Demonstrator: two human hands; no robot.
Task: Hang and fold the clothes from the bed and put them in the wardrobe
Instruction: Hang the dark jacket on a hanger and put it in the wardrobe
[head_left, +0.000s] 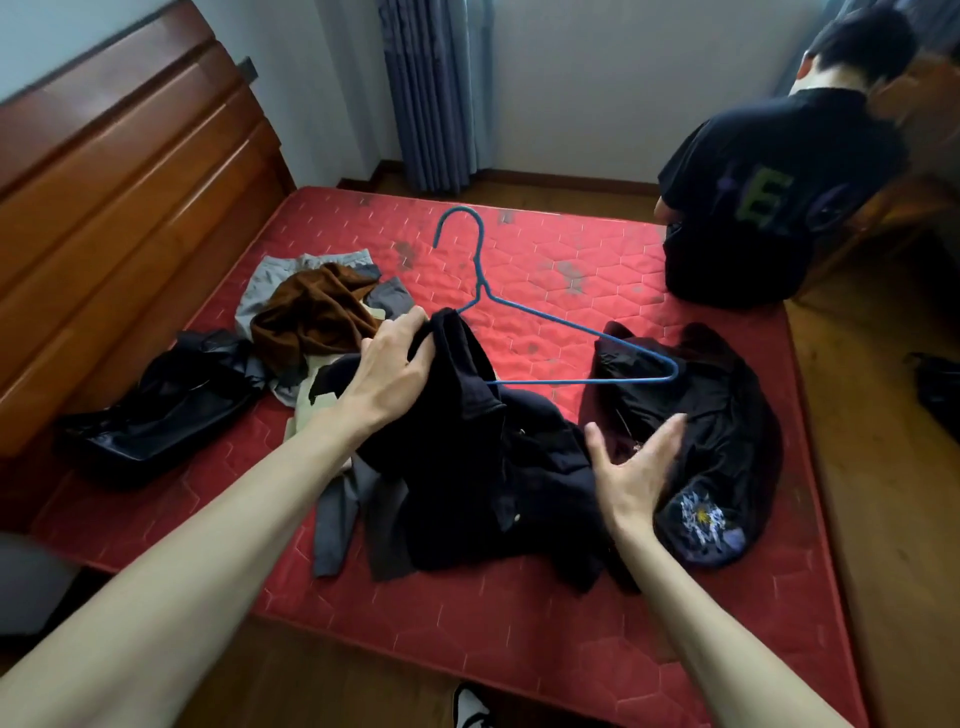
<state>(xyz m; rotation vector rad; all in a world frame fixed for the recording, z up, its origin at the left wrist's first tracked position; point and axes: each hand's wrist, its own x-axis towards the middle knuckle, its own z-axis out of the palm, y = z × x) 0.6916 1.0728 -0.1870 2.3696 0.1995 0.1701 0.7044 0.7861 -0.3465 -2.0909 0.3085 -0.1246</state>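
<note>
My left hand (397, 358) grips the shoulder of a dark navy garment (498, 467), bunched over one end of a blue wire hanger (571, 332) that is lifted above the red mattress (519, 623). The hanger's hook points away from me. My right hand (631, 467) hovers open, fingers spread, just right of the garment's lower folds. A second black garment with an embroidered patch (717, 447) lies to the right, under the hanger's far end.
A pile with brown (317, 317), grey and cream clothes lies at the left, beside a shiny black garment (156, 410). The wooden headboard (119, 197) runs along the left. A person in a black T-shirt (769, 202) sits at the bed's far right corner.
</note>
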